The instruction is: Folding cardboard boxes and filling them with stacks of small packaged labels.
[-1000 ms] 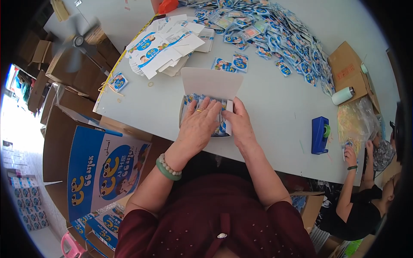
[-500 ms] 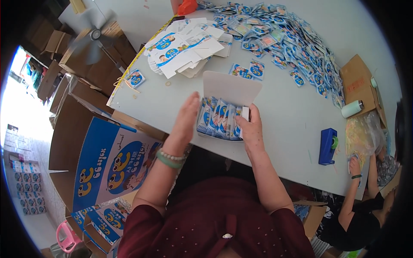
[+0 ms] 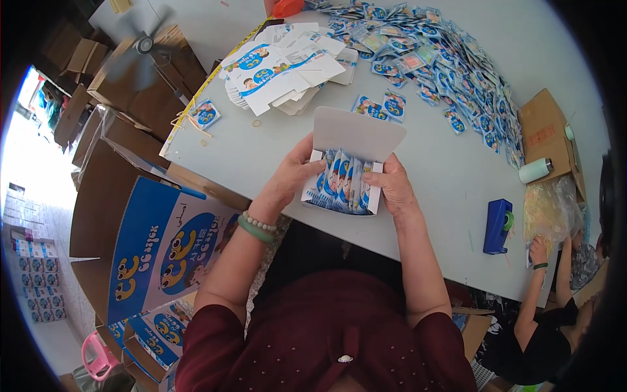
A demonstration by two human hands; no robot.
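Observation:
A small white cardboard box (image 3: 358, 131) stands at the table's front edge with its lid flap raised at the back. Upright blue-and-white sachets (image 3: 341, 176) fill it in a row. My left hand (image 3: 292, 174) grips the box's left side, its thumb over the side flap by the sachets. On the opposite side my right hand (image 3: 394, 186) holds the box, thumb pressed inward against the end sachet and flap. The fingers behind the box walls are partly hidden. Just beyond the lid lie a few loose sachets (image 3: 369, 108).
Flat white printed cartons (image 3: 269, 73) are stacked at the back left; a big heap of sachets (image 3: 450, 72) covers the back right. A blue tape dispenser (image 3: 498, 226) and a pale green bottle (image 3: 535, 171) stand right. A co-worker's hand (image 3: 537, 249) is at the right edge. Left is a large open carton (image 3: 163, 248).
My left hand has come from beside the box onto its left side. My right thumb has shifted onto the end sachet, and the box has moved slightly right.

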